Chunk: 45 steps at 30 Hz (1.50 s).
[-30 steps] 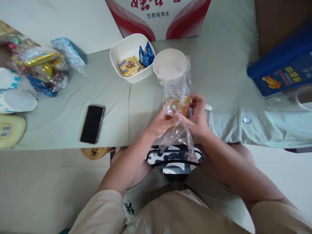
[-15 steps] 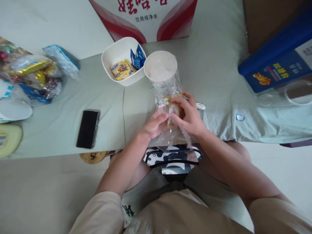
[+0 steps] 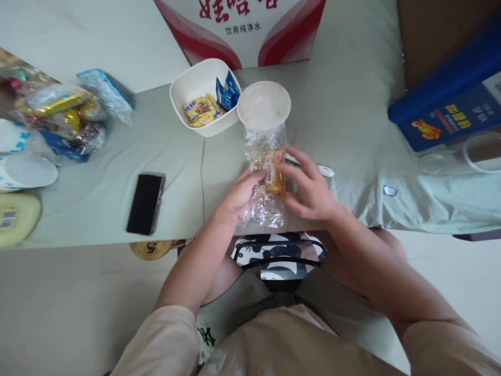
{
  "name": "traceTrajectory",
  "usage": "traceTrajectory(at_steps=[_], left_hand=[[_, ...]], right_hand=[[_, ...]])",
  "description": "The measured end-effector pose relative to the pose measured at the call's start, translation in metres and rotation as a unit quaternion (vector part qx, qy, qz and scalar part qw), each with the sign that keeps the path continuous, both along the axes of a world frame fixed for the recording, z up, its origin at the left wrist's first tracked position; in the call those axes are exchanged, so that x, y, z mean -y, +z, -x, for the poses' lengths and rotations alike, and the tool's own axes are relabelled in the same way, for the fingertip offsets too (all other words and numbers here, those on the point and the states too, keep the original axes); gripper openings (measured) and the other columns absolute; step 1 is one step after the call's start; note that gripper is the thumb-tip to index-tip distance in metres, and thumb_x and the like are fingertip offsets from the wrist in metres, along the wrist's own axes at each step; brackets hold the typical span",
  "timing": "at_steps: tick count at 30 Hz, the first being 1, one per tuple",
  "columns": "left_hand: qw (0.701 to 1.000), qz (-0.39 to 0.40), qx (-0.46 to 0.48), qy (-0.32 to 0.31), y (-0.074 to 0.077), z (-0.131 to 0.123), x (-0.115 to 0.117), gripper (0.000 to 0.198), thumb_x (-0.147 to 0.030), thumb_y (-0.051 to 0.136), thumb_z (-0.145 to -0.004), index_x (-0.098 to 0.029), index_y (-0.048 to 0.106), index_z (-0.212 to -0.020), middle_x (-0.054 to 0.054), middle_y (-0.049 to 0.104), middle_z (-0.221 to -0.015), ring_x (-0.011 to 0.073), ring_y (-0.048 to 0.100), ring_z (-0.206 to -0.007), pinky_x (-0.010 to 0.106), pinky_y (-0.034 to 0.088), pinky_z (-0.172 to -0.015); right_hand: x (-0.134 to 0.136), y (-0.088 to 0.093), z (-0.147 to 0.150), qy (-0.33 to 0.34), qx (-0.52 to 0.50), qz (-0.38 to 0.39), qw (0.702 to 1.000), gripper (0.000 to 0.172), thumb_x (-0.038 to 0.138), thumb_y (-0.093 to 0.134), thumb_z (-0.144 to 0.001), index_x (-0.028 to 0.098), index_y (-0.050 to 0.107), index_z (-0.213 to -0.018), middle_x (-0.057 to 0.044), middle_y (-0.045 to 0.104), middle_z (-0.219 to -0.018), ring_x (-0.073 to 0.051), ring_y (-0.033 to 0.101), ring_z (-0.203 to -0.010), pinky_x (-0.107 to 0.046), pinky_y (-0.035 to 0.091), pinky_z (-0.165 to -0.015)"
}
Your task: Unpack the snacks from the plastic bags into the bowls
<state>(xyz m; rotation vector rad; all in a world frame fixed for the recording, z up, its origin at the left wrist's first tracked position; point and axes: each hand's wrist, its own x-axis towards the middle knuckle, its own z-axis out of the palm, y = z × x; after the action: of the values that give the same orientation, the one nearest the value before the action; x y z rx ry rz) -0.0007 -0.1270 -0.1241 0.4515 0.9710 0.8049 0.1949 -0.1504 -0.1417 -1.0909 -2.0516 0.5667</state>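
A small yellow-orange snack packet (image 3: pixel 277 180) with a white printed label lies over a crinkled clear plastic bag (image 3: pixel 268 211) in front of a white paper bowl (image 3: pixel 250 121). My left hand (image 3: pixel 241 196) is closed on the packet's left side, its thumb over the label. To the right, my right hand (image 3: pixel 313 189) has its fingers apart, with fingertips at the packet's right edge. The bag reaches up to the bowl's near side. Partly behind my right hand is a small white object (image 3: pixel 326 171).
Left of the bowl, a white tub (image 3: pixel 180 86) holds yellow and blue packets. A phone (image 3: pixel 145 203) lies left of my hands. Bagged snacks (image 3: pixel 74 117) and paper cups (image 3: pixel 29 169) sit farther left. A water carton (image 3: pixel 250 44) stands behind; a blue box (image 3: pixel 438 117) is right.
The packet now lies label-up on top of the bag, more exposed. My right hand has opened and drawn slightly right. The bag is flattened lower down. The view has shifted slightly.
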Motion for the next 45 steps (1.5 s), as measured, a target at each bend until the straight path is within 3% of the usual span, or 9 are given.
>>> traceTrajectory(at_steps=[5, 8, 11, 17, 25, 28, 32, 39, 45], left_hand=[[1.000, -0.007, 0.018, 0.022, -0.002, -0.003, 0.001, 0.026, -0.023, 0.074, -0.087, -0.016, 0.074, -0.111, 0.005, 0.079, -0.109, 0.0183, 0.074, -0.103, 0.027, 0.059, -0.088], [1.000, -0.024, 0.017, 0.004, -0.002, -0.008, 0.004, 0.038, -0.021, 0.073, -0.087, -0.015, 0.071, -0.124, 0.010, 0.074, -0.131, 0.0214, 0.070, -0.121, 0.028, 0.058, -0.096], [1.000, -0.028, -0.004, -0.012, -0.001, -0.010, 0.007, 0.049, -0.023, 0.075, -0.084, -0.020, 0.067, -0.133, 0.008, 0.076, -0.126, 0.0223, 0.073, -0.114, 0.030, 0.060, -0.090], [0.998, -0.064, -0.017, 0.007, -0.001, -0.010, 0.009, 0.058, -0.023, 0.081, -0.079, -0.028, 0.062, -0.134, 0.003, 0.076, -0.127, 0.0217, 0.070, -0.123, 0.033, 0.057, -0.101], [0.994, -0.103, 0.029, -0.005, -0.006, -0.009, 0.010, 0.067, -0.043, 0.087, -0.074, -0.030, 0.062, -0.135, 0.004, 0.073, -0.134, 0.0273, 0.059, -0.140, 0.040, 0.050, -0.114], [0.987, -0.135, 0.064, -0.056, -0.007, -0.003, 0.010, 0.085, -0.055, 0.092, -0.066, -0.028, 0.060, -0.139, 0.009, 0.069, -0.140, 0.0318, 0.056, -0.143, 0.043, 0.048, -0.117], [0.971, -0.209, 0.018, -0.114, -0.009, -0.003, 0.010, 0.112, -0.029, 0.101, -0.055, -0.032, 0.046, -0.152, 0.010, 0.056, -0.156, 0.0307, 0.051, -0.148, 0.044, 0.038, -0.125], [0.982, -0.182, -0.022, -0.052, -0.012, -0.008, 0.011, 0.087, -0.032, 0.098, -0.061, -0.029, 0.056, -0.138, 0.008, 0.070, -0.135, 0.0286, 0.064, -0.131, 0.048, 0.047, -0.117], [0.956, -0.168, 0.012, -0.239, -0.008, 0.005, 0.008, 0.086, -0.024, 0.096, -0.064, -0.031, 0.060, -0.142, 0.009, 0.072, -0.132, 0.0307, 0.068, -0.125, 0.046, 0.054, -0.109]], right_hand=[[0.004, -0.007, 0.014, 0.061, 0.052, -0.048, 0.996, 0.054, 0.036, 0.070, -0.088, 0.038, 0.059, -0.141, -0.006, 0.051, -0.161, -0.038, 0.041, -0.153, -0.064, 0.035, -0.121], [0.003, -0.010, 0.020, 0.028, 0.032, -0.072, 0.996, 0.031, 0.034, 0.069, -0.093, 0.039, 0.068, -0.124, -0.003, 0.066, -0.144, -0.033, 0.052, -0.144, -0.059, 0.037, -0.117], [0.002, -0.009, 0.022, 0.018, 0.020, -0.065, 0.998, 0.005, 0.035, 0.068, -0.095, 0.033, 0.072, -0.097, -0.002, 0.072, -0.128, -0.031, 0.056, -0.137, -0.054, 0.041, -0.111], [0.003, -0.004, 0.024, -0.006, -0.041, -0.034, 0.999, 0.019, 0.042, 0.062, -0.097, 0.026, 0.069, -0.089, -0.008, 0.069, -0.115, -0.029, 0.062, -0.118, -0.052, 0.047, -0.105], [-0.002, -0.008, 0.023, -0.192, -0.147, 0.069, 0.968, 0.028, 0.050, 0.070, -0.090, 0.026, 0.058, -0.098, -0.007, 0.060, -0.107, -0.023, 0.060, -0.099, -0.038, 0.054, -0.081], [-0.004, -0.010, 0.023, -0.180, -0.161, 0.085, 0.967, 0.028, 0.048, 0.069, -0.090, 0.026, 0.054, -0.099, -0.005, 0.059, -0.104, -0.020, 0.058, -0.092, -0.035, 0.051, -0.076], [-0.002, -0.011, 0.026, -0.184, -0.174, 0.086, 0.963, 0.023, 0.041, 0.068, -0.089, 0.026, 0.053, -0.098, -0.004, 0.058, -0.102, -0.019, 0.056, -0.090, -0.034, 0.050, -0.076], [-0.011, -0.020, 0.018, -0.143, -0.298, 0.172, 0.928, 0.043, 0.067, 0.055, -0.093, 0.026, 0.056, -0.106, -0.006, 0.064, -0.107, -0.021, 0.064, -0.097, -0.036, 0.057, -0.082], [-0.018, -0.011, 0.006, -0.091, -0.347, 0.302, 0.883, 0.072, 0.084, 0.034, -0.093, 0.024, 0.071, -0.107, -0.011, 0.076, -0.097, -0.032, 0.073, -0.105, -0.051, 0.060, -0.091]])
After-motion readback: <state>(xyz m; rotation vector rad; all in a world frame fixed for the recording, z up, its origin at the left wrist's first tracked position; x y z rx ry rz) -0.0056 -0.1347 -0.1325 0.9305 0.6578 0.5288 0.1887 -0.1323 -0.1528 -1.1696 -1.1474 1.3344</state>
